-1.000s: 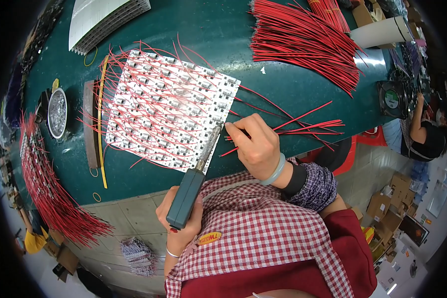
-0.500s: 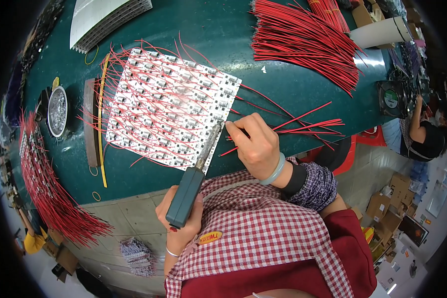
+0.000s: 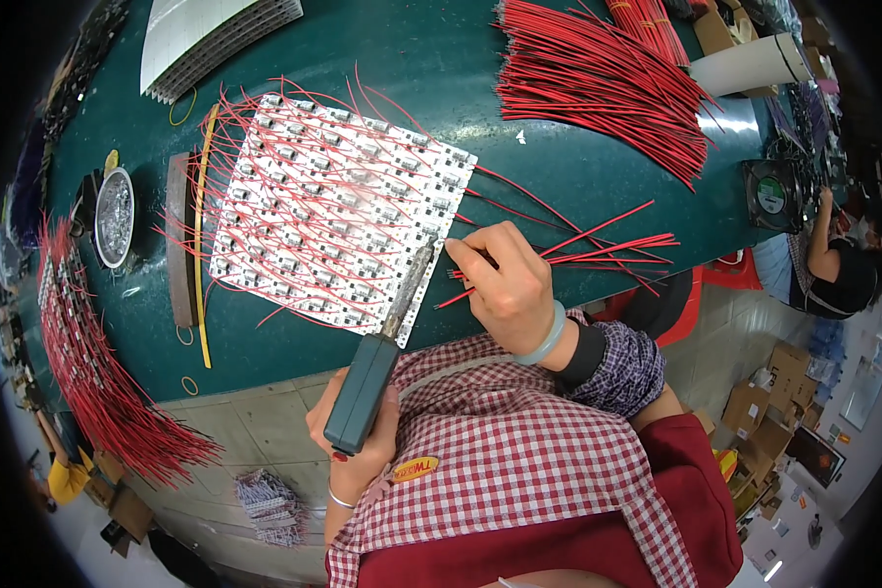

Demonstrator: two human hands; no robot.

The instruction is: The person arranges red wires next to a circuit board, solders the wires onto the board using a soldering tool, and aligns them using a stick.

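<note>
My left hand (image 3: 374, 437) is wrapped round the dark green handle of a soldering iron (image 3: 361, 390). Its metal tip reaches up to the right edge of a white circuit board panel (image 3: 423, 265), on which rows of small parts and thin red wires sit. Close to that tip, the thumb and forefinger of my right hand (image 3: 508, 286) are pinched at the board's edge on a red wire, mostly hidden by the fingers. Several loose red wires (image 3: 608, 257) lie under and beyond my right hand, on the green table.
A big bundle of red wires (image 3: 598, 88) lies at the far right. Left of the panel are a brown bar (image 3: 180, 245), a yellow strip (image 3: 202, 235) and a small metal bowl (image 3: 115, 218). Wired boards (image 3: 98, 353) hang over the left edge. A black fan (image 3: 769, 194) stands right.
Both hands stay almost in place. The soldering iron's handle has shifted very slightly to the left and down, with its tip still by the board's right edge.
</note>
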